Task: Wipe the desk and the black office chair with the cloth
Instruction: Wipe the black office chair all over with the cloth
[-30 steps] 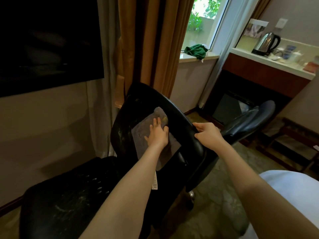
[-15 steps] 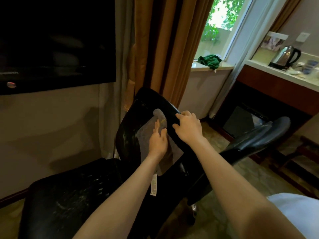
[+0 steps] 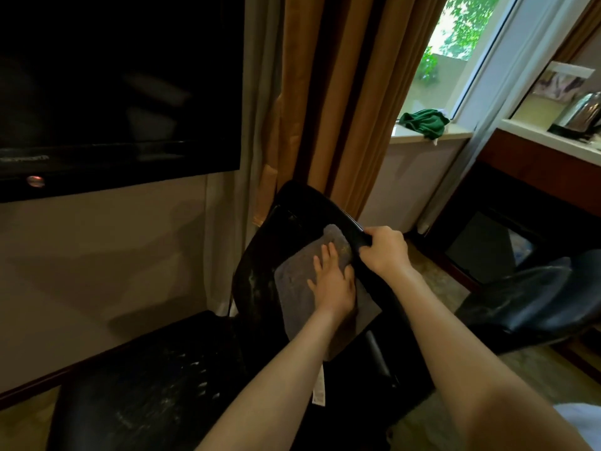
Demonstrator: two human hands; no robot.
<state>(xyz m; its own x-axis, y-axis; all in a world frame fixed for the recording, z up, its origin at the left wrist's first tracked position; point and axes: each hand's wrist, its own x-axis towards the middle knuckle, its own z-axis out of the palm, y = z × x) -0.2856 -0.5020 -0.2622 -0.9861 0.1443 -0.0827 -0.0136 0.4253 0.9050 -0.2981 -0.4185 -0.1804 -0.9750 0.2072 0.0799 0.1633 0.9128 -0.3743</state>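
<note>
Black and glossy, the curved office chair (image 3: pixel 260 271) backrest is partly covered by a flat, napped grey cloth (image 3: pixel 292 288). The cloth is pressed by the left hand (image 3: pixel 333 284), fingers straight and spread. The backrest's edge is gripped by the right hand (image 3: pixel 385 250), fingers curled.

Two hands (image 3: pixel 335 284) (image 3: pixel 385 252), two cloths (image 3: pixel 294 288) (image 3: pixel 422 122), one chair (image 3: pixel 257 255)
</note>
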